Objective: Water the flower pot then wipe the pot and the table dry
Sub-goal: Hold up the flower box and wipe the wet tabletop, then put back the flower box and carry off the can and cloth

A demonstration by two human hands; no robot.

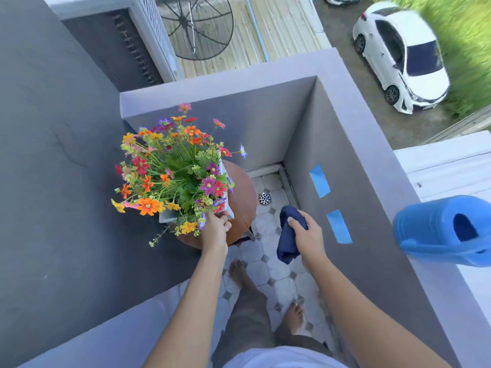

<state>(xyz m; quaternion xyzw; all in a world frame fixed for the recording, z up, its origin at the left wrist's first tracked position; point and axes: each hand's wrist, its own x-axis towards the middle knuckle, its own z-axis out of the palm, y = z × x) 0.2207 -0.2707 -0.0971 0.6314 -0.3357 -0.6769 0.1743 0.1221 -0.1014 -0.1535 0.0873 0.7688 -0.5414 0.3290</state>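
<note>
Grey balcony walls box in a narrow strip of tiled floor (268, 261), where a white flower pot (225, 208) of mixed blooms sits on a round brown table (240, 200) close to the left wall. At the pot's near edge, the left hand (215, 229) pinches its rim. Right of the table, over bare tiles, the right hand (308, 235) is closed around a dark blue cloth (288, 237). Farther right, a blue watering can (443, 229) rests on the ledge.

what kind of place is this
Most likely a small upper-floor balcony of a house: grey parapet walls enclose a tiled floor with a drain, and a white car sits parked far below beside grass.
</note>
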